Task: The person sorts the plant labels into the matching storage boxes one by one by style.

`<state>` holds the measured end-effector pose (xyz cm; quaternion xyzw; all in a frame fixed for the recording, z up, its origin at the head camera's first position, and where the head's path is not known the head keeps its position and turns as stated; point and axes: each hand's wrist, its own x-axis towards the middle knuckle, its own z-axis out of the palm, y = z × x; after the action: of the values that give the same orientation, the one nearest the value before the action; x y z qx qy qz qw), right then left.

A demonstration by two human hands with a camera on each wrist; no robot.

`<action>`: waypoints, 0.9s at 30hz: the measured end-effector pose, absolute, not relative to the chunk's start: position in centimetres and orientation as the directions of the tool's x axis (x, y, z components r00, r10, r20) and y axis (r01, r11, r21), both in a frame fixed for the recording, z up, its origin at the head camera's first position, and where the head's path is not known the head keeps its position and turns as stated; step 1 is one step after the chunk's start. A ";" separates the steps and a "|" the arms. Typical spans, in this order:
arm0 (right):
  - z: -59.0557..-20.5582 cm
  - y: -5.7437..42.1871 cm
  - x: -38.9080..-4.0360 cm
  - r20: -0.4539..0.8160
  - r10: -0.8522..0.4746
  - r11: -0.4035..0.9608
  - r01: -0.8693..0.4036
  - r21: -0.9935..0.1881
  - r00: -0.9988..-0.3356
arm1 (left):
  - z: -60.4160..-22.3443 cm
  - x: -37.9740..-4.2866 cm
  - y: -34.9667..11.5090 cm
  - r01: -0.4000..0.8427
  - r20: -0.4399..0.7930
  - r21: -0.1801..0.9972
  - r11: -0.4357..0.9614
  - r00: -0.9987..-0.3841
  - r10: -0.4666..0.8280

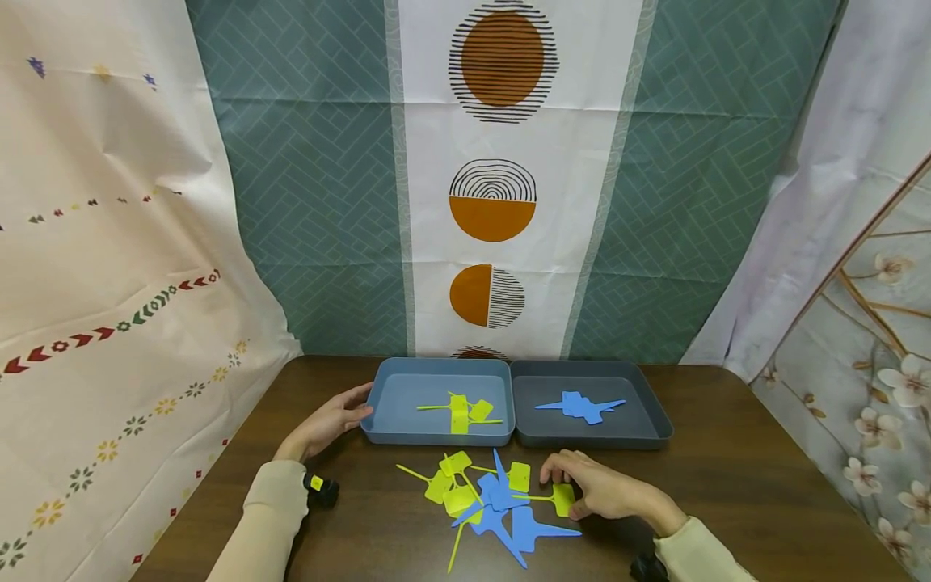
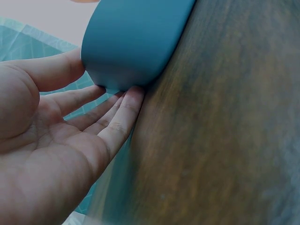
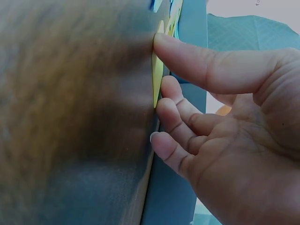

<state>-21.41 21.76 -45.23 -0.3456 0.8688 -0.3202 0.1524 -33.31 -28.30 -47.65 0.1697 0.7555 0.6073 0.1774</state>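
On the table before me lies a mixed pile of yellow tag cable ties (image 1: pixel 459 499) and blue tag cable ties (image 1: pixel 525 527). At the pile's right side my right hand (image 1: pixel 607 489) has its thumb and curled fingers at the edges of one yellow tag cable tie (image 1: pixel 563 499). The right wrist view shows that yellow tag (image 3: pixel 158 70) edge-on between thumb and fingertips. My left hand (image 1: pixel 330 422) touches the left end of a blue-grey tray (image 1: pixel 407 436), its fingers (image 2: pixel 124 110) nearly straight against the tray's outer wall (image 2: pixel 131 47).
Several yellow tag cable ties (image 1: pixel 460 412) lie in the blue-grey tray. A dark grey tray (image 1: pixel 647 432) stands against its right side, holding blue tag cable ties (image 1: pixel 579 406). Both trays stand by the back edge of the brown table (image 1: pixel 727 469), with a patterned curtain (image 1: pixel 320 202) behind.
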 end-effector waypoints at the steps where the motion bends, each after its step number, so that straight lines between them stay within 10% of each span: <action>1: -45.2 21.8 -21.4 -0.045 -0.699 0.554 -0.501 -0.665 -0.713 | -47.7 -33.3 -28.3 0.039 -0.062 0.978 0.203 -0.880 0.472; 27: -44.9 21.8 -21.0 -0.067 -0.684 0.589 -0.497 -0.637 -0.726 | -47.8 -33.5 -28.3 0.042 -0.054 0.981 0.189 -0.878 0.475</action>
<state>-20.98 21.78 -44.89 -0.3363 0.8779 -0.3039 0.1543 -33.50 -28.27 -47.82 0.1721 0.7505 0.6132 0.1765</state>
